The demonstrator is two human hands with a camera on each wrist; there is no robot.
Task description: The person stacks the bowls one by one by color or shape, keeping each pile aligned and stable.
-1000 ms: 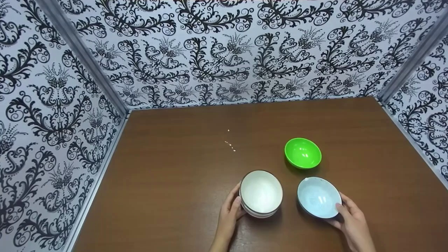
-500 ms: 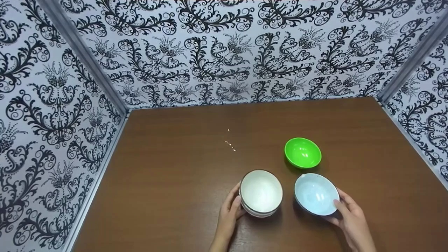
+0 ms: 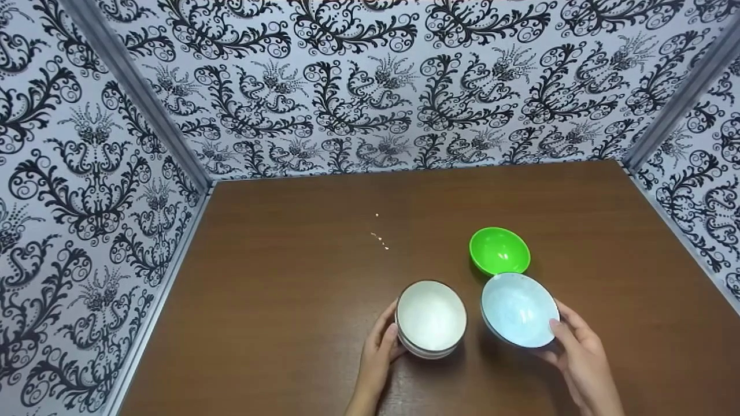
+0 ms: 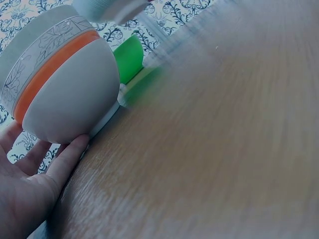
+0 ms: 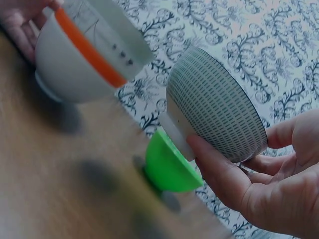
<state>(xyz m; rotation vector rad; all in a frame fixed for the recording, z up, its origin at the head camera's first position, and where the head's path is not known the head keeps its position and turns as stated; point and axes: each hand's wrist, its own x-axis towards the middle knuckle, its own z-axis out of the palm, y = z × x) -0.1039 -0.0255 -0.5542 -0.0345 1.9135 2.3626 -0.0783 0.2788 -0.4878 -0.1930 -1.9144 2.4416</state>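
Note:
In the head view my left hand [image 3: 376, 352] holds the left side of a white bowl [image 3: 430, 316] with a dark rim. The left wrist view shows this bowl's orange band [image 4: 55, 69] and floral pattern, its foot at the table and fingers against its lower side. My right hand [image 3: 581, 349] grips a light blue bowl [image 3: 519, 310], thumb over the rim and fingers underneath. In the right wrist view that bowl's dashed outer wall [image 5: 217, 107] is tilted and raised above the table. Right behind it, a green bowl [image 3: 498, 249] stands on the table, its near rim overlapped by the blue one.
The brown wooden table [image 3: 277, 300] reaches back to walls covered in black-and-white scroll paper [image 3: 358, 86]. Several small pale specks [image 3: 380, 238] lie on the tabletop left of the green bowl.
My right hand has lifted the light blue bowl and carried it slightly left and away from me, toward the green bowl. The left hand and white bowl have stayed in place.

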